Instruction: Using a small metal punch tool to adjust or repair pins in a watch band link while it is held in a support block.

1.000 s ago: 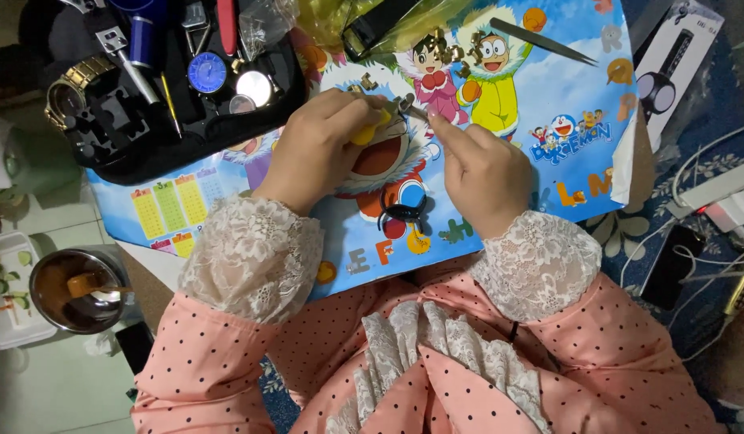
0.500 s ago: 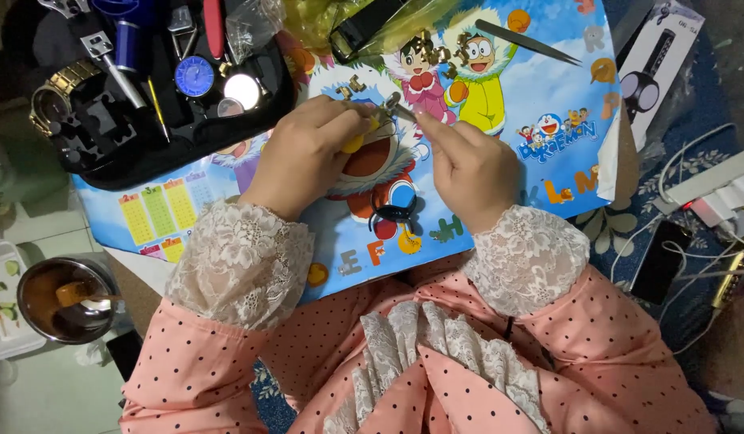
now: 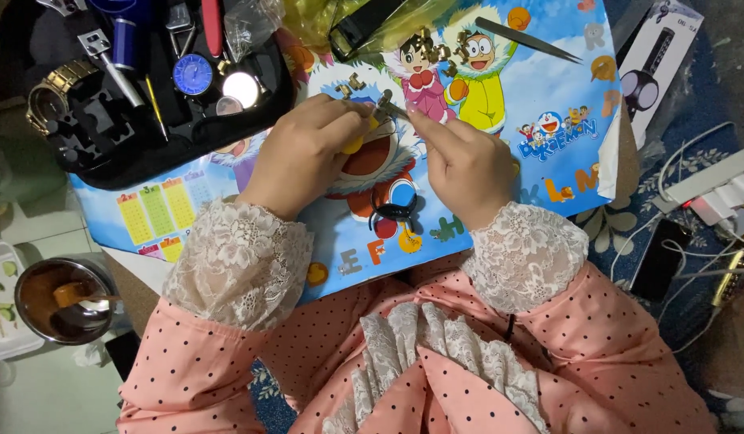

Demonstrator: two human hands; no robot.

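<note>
My left hand (image 3: 307, 153) is closed around a small yellow-handled tool (image 3: 354, 145), its tip meeting a tiny metal link piece (image 3: 385, 100). My right hand (image 3: 468, 165) pinches that piece from the other side with thumb and forefinger. Both hands hover just above a blue cartoon-printed mat (image 3: 549, 104). Several loose metal links (image 3: 424, 44) lie on the mat beyond my fingers. A small black ring-shaped part (image 3: 392, 210) rests on the mat between my wrists. Pink dotted sleeves with lace cuffs cover my forearms.
A black tool tray (image 3: 106, 137) at the upper left holds a gold watch (image 3: 54, 88), a blue round case and small tools. Tweezers (image 3: 526, 38) and a black strap (image 3: 364, 22) lie at the mat's far edge. A white box (image 3: 657, 60), phone (image 3: 659, 259) and cables are right; a metal bowl (image 3: 62, 299) is lower left.
The view has drifted slightly. My hands stay together on the small metal piece, with only small finger movements around the tool tip.
</note>
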